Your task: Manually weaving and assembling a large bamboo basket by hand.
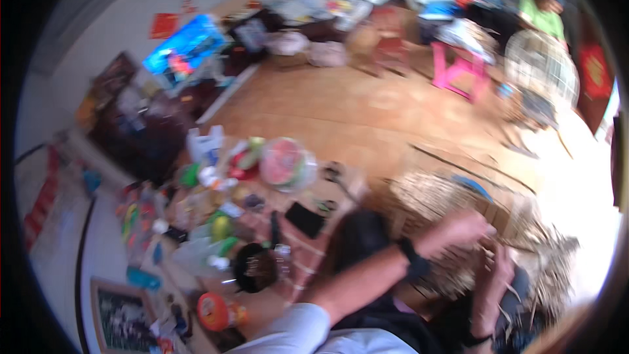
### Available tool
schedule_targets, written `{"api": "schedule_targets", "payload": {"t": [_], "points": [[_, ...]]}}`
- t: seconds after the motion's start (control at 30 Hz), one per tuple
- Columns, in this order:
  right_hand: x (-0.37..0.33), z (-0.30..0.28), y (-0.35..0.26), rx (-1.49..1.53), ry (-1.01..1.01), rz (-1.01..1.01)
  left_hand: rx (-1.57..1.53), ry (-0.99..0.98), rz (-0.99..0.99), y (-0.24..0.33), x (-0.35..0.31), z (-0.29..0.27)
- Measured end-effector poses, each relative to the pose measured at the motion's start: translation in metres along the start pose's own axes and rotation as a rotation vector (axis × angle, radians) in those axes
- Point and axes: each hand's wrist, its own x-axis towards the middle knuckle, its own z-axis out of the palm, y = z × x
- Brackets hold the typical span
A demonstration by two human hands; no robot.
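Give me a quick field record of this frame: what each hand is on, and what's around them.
Left hand: on the woven straw basket, fingers at its strands; dark wristband on that wrist
Right hand: lower on the same basket, gripping loose strands
Basket state: unfinished, strands fraying out to the right
Left of hands: black phone, scissors, cluttered low table
Farther off: pink stool, wire cage
Image: motion-blurred, finger detail unclear
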Motion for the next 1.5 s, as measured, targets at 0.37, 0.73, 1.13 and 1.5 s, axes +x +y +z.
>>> {"api": "schedule_targets", "payload": {"t": [0.37, 0.73, 1.13, 1.5], "points": [[-0.012, -0.01, 0.014, 0.096, -0.105, 0.134, -0.654, -0.115, -0.392, 0.002, -0.008, -0.025], [0.007, -0.001, 0.018, -0.216, -0.085, -0.134, -0.672, -0.174, -0.418, 0.0, -0.001, -0.021], [0.016, 0.004, 0.023, -0.229, -0.19, -0.034, -0.823, -0.074, -0.33, -0.005, -0.007, -0.024], [-0.024, -0.006, 0.044, 0.988, 0.031, 0.86, -0.569, 0.082, -0.423, 0.006, -0.014, -0.01]]}}
